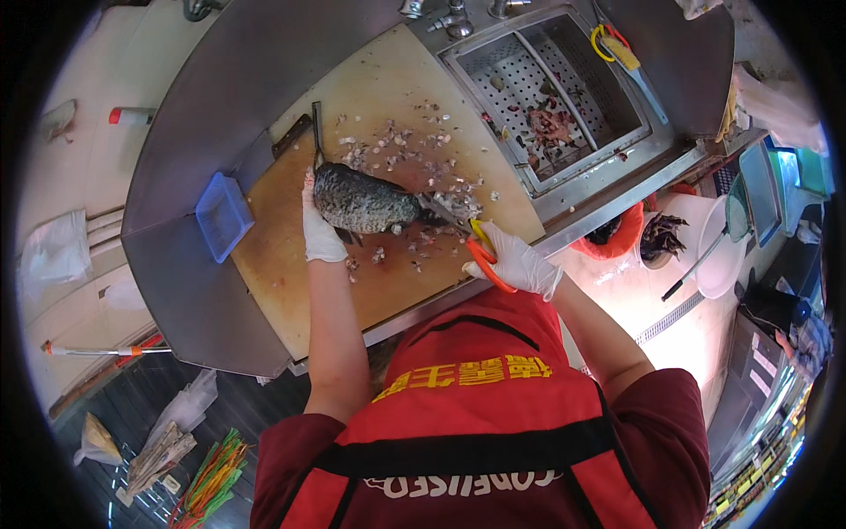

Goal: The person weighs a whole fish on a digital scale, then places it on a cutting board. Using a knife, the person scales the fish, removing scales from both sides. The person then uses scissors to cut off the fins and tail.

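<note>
A dark, scaly fish (367,198) lies on its side on the large cutting board (284,264). My left hand (320,228), in a white glove, grips the fish's left end; its fingers are partly hidden behind the body. In my gloved right hand (522,263) is a pair of scissors (488,254) with orange and yellow handles. The scissor blades reach the fish's narrow right end; whether they are parted is unclear. Loose scales (396,142) lie scattered around the fish. Beyond my left hand are a dark-handled knife (291,137) and a long-handled metal tool (317,125), partly hidden by the fish.
A blue plastic basket (225,218) stands at the board's left edge. A steel sink (479,116) with a perforated tray holds fish scraps (552,125). Beyond it lie a brush (634,69) and more scissors (600,43). White buckets (717,264) stand on the floor at right.
</note>
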Motion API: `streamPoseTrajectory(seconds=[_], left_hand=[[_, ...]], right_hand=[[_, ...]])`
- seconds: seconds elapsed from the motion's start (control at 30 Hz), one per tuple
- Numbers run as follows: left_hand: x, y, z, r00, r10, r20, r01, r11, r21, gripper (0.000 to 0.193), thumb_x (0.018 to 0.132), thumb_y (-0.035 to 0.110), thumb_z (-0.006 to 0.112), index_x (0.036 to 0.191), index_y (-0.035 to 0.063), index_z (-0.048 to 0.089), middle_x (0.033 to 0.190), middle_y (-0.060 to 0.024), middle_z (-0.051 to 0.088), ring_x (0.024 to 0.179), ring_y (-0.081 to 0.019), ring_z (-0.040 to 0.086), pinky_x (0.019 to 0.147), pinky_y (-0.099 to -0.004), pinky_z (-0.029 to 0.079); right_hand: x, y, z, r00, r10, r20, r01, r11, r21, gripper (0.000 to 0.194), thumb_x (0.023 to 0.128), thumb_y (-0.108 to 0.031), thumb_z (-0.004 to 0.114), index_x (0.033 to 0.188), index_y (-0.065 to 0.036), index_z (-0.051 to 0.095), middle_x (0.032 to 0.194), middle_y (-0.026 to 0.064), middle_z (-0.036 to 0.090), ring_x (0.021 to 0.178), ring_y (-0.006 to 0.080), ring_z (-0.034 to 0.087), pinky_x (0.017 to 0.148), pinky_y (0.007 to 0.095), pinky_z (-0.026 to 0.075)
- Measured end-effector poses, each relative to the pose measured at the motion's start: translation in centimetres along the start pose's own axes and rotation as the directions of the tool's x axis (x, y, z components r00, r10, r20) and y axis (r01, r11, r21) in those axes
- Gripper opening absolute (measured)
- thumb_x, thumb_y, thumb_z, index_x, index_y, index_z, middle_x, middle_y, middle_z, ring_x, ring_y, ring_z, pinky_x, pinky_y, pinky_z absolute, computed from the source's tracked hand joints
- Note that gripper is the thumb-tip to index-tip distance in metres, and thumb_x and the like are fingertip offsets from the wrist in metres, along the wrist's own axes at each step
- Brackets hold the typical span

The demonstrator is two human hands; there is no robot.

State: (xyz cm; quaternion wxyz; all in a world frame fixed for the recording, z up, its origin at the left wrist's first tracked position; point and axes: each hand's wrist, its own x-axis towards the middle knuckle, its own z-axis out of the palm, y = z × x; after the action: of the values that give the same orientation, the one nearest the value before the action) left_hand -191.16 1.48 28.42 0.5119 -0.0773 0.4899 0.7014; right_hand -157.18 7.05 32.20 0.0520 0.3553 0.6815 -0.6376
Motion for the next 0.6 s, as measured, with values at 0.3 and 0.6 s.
streamPoseTrajectory(seconds=[0.3, 0.6], left_hand=[[-5.6, -0.1, 0.6, 0.996, -0.028, 0.086, 0.026, 0.999, 0.020, 0.041, 0.087, 0.046, 0.063, 0.101, 0.0069, 0.065, 0.095, -0.0078, 0.068, 0.087, -0.0256, 0.065, 0.082, -0.0407, 0.054], [-6.7, -0.5, 0.3, 0.995, -0.088, 0.055, 0.090, 0.995, -0.039, 0.040, 0.086, 0.043, 0.064, 0.101, 0.0065, 0.065, 0.097, -0.0110, 0.069, 0.085, -0.0282, 0.066, 0.081, -0.0438, 0.055]], right_hand=[[0.8, -3.0, 0.6, 0.969, -0.246, -0.007, 0.232, 0.921, -0.312, 0.081, 0.074, -0.050, 0.074, 0.125, 0.002, 0.040, 0.103, 0.0247, 0.059, 0.097, 0.0409, 0.060, 0.080, 0.0411, 0.049], [0.5, -5.6, 1.6, 0.995, -0.077, 0.068, 0.094, 0.949, -0.301, 0.065, 0.077, -0.060, 0.065, 0.101, 0.000, 0.054, 0.083, 0.0258, 0.064, 0.084, 0.0436, 0.062, 0.075, 0.0466, 0.048]])
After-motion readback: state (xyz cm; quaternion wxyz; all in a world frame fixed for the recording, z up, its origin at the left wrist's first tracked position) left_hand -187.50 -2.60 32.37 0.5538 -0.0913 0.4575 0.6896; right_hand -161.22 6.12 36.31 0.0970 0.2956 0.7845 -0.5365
